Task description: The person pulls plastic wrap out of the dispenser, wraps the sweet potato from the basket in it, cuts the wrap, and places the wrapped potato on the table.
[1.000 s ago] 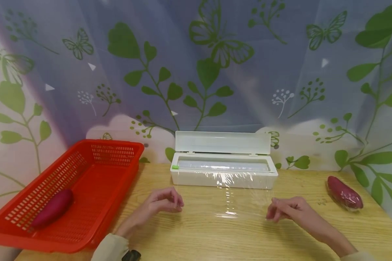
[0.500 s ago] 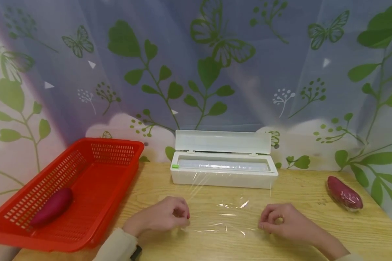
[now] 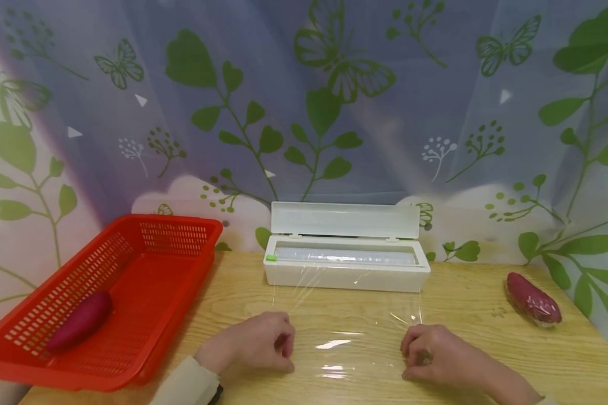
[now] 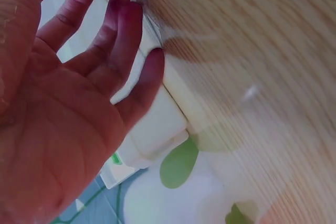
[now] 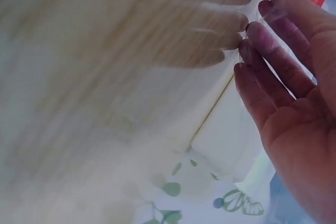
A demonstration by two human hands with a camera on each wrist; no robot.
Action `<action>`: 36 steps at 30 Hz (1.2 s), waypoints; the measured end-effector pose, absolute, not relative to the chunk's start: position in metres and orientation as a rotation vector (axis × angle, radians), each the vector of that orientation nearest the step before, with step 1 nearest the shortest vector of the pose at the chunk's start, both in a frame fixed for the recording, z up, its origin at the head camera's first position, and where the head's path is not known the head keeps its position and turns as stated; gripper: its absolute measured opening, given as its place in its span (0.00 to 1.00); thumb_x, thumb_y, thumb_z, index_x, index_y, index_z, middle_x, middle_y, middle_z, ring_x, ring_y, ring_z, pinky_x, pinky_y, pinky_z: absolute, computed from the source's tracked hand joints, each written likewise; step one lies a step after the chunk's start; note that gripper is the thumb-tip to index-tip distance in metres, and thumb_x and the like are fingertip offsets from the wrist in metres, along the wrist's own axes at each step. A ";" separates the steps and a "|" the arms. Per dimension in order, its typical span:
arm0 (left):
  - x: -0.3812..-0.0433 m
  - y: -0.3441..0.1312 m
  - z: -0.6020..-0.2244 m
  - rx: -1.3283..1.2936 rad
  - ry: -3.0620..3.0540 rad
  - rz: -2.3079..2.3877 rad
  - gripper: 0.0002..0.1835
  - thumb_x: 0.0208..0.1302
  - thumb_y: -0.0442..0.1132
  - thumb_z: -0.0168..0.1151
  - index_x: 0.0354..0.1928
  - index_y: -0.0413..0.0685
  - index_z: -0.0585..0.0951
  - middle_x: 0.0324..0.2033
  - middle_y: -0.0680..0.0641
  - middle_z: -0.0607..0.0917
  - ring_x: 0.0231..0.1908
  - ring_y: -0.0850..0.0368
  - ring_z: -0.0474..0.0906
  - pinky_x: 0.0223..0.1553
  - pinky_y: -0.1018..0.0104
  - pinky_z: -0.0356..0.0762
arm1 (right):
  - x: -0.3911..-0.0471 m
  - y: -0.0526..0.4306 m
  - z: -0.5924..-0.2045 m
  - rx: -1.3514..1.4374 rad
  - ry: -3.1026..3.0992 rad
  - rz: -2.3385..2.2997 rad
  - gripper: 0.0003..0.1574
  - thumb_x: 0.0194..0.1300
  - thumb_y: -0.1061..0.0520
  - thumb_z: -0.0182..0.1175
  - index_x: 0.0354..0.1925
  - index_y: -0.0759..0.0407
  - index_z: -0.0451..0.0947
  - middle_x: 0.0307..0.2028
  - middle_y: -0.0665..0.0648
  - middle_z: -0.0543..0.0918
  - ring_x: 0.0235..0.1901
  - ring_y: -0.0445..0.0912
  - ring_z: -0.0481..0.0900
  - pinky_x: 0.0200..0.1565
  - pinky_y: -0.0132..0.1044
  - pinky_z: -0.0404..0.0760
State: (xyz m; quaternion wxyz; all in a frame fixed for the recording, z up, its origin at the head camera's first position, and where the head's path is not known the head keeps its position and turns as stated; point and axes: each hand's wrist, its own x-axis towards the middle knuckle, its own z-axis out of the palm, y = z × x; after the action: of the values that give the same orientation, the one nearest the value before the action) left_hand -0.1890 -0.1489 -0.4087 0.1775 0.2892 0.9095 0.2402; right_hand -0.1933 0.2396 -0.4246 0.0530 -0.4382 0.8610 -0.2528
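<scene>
film over wooden table, leafy backdrop behind

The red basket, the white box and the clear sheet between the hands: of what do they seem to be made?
Red basket: probably plastic with a soft sheen, from its even colour and regular slots.
White box: likely hard plastic, smooth and lightly glossy, with straight, clean edges.
Clear sheet: seems thin, glossy plastic film; the grain of the table shows through and bright streaks lie on it.
</scene>
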 end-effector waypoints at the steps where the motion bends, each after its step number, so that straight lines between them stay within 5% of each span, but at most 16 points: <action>1: -0.188 -0.150 -0.409 0.826 2.604 0.648 0.13 0.56 0.50 0.76 0.25 0.62 0.79 0.31 0.60 0.75 0.32 0.68 0.69 0.36 0.73 0.68 | -0.193 0.239 -0.424 -1.333 2.619 -0.744 0.08 0.61 0.47 0.74 0.27 0.42 0.84 0.38 0.39 0.82 0.39 0.27 0.74 0.40 0.31 0.80; 6: -0.178 -0.154 -0.409 0.860 2.781 0.459 0.14 0.54 0.59 0.74 0.32 0.66 0.80 0.37 0.61 0.74 0.39 0.64 0.66 0.45 0.60 0.69 | -0.191 0.237 -0.423 -1.355 2.637 -0.645 0.08 0.61 0.46 0.73 0.37 0.44 0.85 0.39 0.38 0.82 0.39 0.28 0.75 0.40 0.32 0.81; 12: -0.166 -0.155 -0.402 0.943 3.008 0.211 0.17 0.56 0.55 0.72 0.45 0.61 0.82 0.48 0.54 0.78 0.48 0.53 0.72 0.51 0.42 0.72 | -0.188 0.237 -0.424 -1.458 2.694 -0.568 0.08 0.61 0.48 0.73 0.38 0.46 0.87 0.40 0.40 0.83 0.39 0.30 0.78 0.41 0.34 0.83; 20: -0.167 -0.155 -0.376 1.360 3.312 -0.255 0.23 0.58 0.58 0.71 0.55 0.63 0.83 0.55 0.50 0.83 0.56 0.49 0.79 0.52 0.42 0.77 | -0.184 0.236 -0.422 -1.363 2.785 -0.455 0.09 0.60 0.42 0.73 0.39 0.39 0.87 0.41 0.33 0.82 0.42 0.31 0.79 0.43 0.38 0.65; 26: -0.174 -0.161 -0.345 1.556 3.334 -0.328 0.26 0.58 0.59 0.70 0.57 0.62 0.82 0.57 0.49 0.83 0.59 0.47 0.78 0.55 0.41 0.74 | -0.186 0.238 -0.424 -1.428 2.785 -0.463 0.10 0.61 0.42 0.72 0.39 0.40 0.88 0.43 0.36 0.82 0.44 0.35 0.75 0.43 0.37 0.78; 36: -0.181 -0.172 -0.307 1.690 3.340 -0.419 0.26 0.58 0.59 0.68 0.59 0.64 0.81 0.59 0.46 0.83 0.58 0.45 0.78 0.54 0.40 0.74 | -0.188 0.243 -0.428 -1.533 2.838 -0.442 0.09 0.61 0.39 0.72 0.39 0.36 0.86 0.44 0.38 0.83 0.45 0.38 0.76 0.43 0.40 0.80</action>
State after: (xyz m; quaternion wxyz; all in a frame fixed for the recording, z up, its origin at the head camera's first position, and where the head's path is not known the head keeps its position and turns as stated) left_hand -0.1810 -0.1723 -0.3069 -0.3074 0.4270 0.8438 -0.1060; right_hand -0.1876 0.2433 -0.4279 -0.0570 -0.4701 0.8703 -0.1355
